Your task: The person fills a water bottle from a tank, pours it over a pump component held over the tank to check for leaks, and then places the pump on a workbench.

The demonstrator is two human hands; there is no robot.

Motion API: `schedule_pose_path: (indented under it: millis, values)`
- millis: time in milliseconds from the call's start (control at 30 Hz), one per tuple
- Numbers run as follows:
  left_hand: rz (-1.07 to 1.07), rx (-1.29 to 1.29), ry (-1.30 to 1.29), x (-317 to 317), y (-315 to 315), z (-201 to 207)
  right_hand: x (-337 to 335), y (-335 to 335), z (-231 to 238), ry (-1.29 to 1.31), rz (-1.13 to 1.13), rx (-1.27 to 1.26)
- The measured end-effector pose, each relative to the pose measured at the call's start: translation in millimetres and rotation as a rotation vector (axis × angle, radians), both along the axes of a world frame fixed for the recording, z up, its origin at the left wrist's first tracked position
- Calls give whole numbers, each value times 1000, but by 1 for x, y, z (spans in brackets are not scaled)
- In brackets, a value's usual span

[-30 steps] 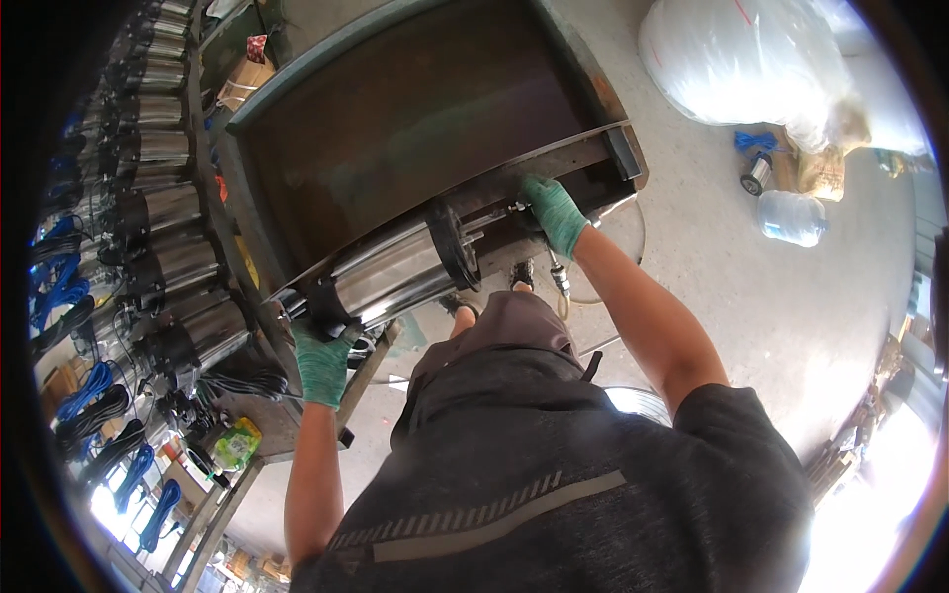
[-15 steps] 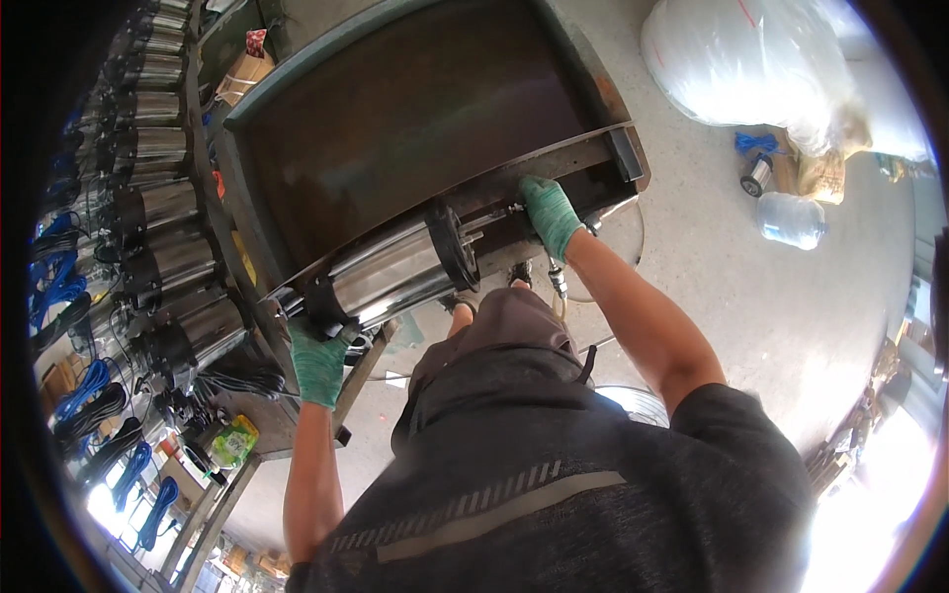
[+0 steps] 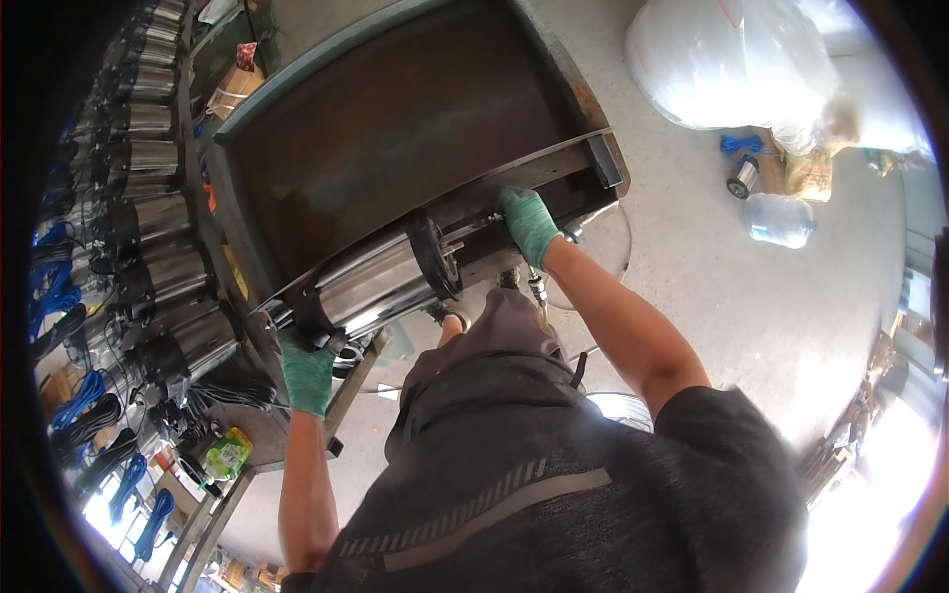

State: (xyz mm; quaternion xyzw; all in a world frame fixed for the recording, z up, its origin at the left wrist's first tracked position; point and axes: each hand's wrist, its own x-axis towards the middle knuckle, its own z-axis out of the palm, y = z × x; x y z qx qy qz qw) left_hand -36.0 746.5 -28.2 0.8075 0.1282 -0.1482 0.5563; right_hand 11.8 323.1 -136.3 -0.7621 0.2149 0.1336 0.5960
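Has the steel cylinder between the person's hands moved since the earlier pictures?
No, not visibly: the steel cylinder keeps its place beside the dark tray; both slid slightly leftward in view together.

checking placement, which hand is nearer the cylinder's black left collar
Left. The left hand is at the black left collar, the right hand past the right end of the metal cylinder.

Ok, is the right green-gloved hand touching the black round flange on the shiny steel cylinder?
Apart: the head view shows a plain gap between the right green-gloved hand and the black round flange.
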Motion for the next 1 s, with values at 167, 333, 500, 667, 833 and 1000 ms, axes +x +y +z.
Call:
schedule_pose_path:
  millis: [167, 333, 500, 667, 833, 1000]
  values:
    - [12, 35, 65, 2, -13, 8, -7, -14, 5, 0, -54, 158]
    - [96, -51, 18, -8, -16, 13, -22, -60, 84, 106, -142, 382]
    - [112, -56, 84, -4, -17, 19, -8, -144, 109, 103, 128, -649]
    - [61, -67, -132, -9, -21, 19, 26, -146, 83, 100, 283, -1140]
    - [-1, 339, -88, -6, -11, 5, 49, -166, 68, 253, 412, -1140]
    - [-69, 404, -35, -15, 0, -6, 42, -162, 68, 249, 319, -1093]
